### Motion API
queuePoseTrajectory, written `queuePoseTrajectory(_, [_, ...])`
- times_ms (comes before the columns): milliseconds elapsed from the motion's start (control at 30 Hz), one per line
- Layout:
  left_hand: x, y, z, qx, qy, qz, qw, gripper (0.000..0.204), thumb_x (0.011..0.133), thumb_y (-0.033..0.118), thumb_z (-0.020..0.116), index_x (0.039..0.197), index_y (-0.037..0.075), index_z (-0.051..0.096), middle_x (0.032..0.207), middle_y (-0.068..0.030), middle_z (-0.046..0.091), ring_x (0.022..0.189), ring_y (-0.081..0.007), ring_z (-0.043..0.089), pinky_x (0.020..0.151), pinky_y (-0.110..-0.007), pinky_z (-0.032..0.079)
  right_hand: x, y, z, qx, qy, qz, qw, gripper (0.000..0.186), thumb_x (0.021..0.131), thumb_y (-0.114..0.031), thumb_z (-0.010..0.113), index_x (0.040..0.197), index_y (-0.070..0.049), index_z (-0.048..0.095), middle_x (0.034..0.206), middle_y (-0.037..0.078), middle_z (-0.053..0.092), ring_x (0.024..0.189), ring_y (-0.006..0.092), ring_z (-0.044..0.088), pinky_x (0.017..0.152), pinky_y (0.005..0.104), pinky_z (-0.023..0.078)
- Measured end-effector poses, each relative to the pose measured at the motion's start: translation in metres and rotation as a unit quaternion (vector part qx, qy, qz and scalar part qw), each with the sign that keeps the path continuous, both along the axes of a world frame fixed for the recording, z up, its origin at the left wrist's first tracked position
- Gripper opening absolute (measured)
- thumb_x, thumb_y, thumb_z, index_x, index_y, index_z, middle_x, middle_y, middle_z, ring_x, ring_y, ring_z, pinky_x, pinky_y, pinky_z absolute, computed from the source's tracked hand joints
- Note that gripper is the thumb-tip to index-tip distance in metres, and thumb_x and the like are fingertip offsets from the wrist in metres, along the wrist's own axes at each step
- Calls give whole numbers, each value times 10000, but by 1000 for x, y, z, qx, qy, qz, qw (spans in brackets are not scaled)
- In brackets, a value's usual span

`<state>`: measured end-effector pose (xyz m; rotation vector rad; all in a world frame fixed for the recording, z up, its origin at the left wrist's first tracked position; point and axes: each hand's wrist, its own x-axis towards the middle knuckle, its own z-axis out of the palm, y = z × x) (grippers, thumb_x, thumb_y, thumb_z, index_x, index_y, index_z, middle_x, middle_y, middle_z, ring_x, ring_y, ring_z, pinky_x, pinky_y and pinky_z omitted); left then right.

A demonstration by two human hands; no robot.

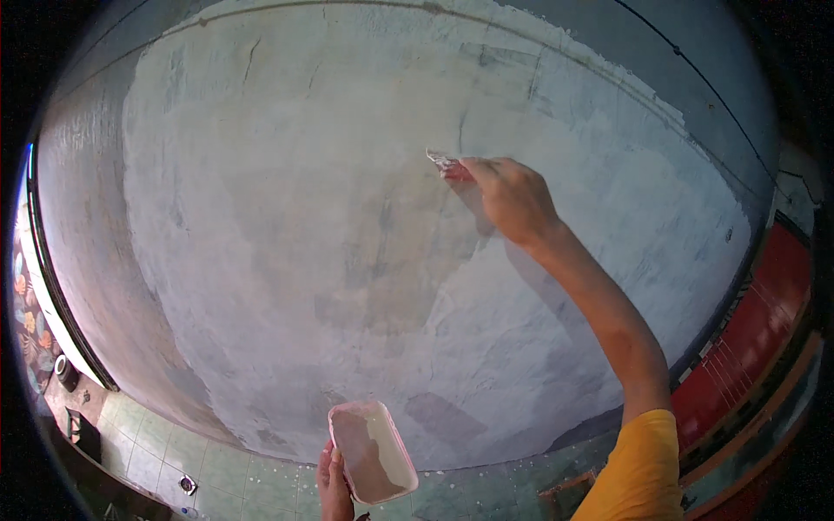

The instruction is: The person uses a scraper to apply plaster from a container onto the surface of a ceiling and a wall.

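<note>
My right hand (517, 198) is raised against the wall, its fingers closed round a small reddish paintbrush (450, 166). The brush's whitish, paint-coated tip points up and left, at or very near the wall; contact cannot be told for sure. Low in the middle, my left hand (334, 484) grips the left side of a white rectangular plastic tub (401, 434). Inside it lies pale, creamy paint, with a darker shadowed area over part of it. Much of the wall (287, 217) carries uneven whitish paint, with greyer, damper-looking patches beneath the brush.
Unpainted grey wall and a dark cable (678, 52) run along the top right. At the right stands a red panel (738, 339) beside wooden furniture (756, 425). Green floor tiles (217, 469), spotted with paint, lie below. A small round object (187, 484) sits on the floor at left.
</note>
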<state>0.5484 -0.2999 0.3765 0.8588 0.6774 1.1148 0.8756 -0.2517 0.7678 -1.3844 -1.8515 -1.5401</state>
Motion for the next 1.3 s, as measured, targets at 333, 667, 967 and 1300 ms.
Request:
queuePoseTrajectory(333, [-5, 14, -39, -1, 4, 12, 1000, 513, 1035, 374, 511, 1383, -3, 501, 1315, -103, 565, 1206, -210, 558, 1008, -368, 465, 29, 6, 134, 128, 34, -83, 988, 318, 930, -170, 550, 1204, -184, 711, 1009, 172, 726, 926, 376, 692, 801, 464, 556])
queuePoseTrajectory(667, [-4, 18, -30, -1, 27, 6, 1000, 516, 1042, 374, 499, 1390, -7, 492, 1302, -100, 573, 1177, -209, 572, 983, -355, 483, -8, -14, 72, 21, 61, -103, 993, 333, 1012, -372, 540, 1157, -130, 718, 1031, 130, 744, 933, 292, 718, 844, 406, 570])
queuePoseTrajectory(967, [3, 14, -50, -18, -15, 48, 999, 537, 1046, 369, 501, 1429, -3, 452, 1358, -110, 552, 1227, -239, 566, 1029, -375, 471, 17, 7, 32, 43, -44, -186, 981, 318, 939, -161, 561, 1233, -180, 681, 959, 118, 712, 880, 307, 689, 752, 421, 575])
queuePoseTrajectory(1300, [1, 10, -23, 17, -6, 17, 1000, 505, 1044, 351, 507, 1418, 12, 480, 1349, -100, 561, 1230, -216, 551, 1025, -381, 463, 9, -25, 73, 52, 89, -182, 978, 331, 985, -247, 525, 1279, -239, 678, 985, 143, 734, 876, 309, 713, 809, 419, 573])
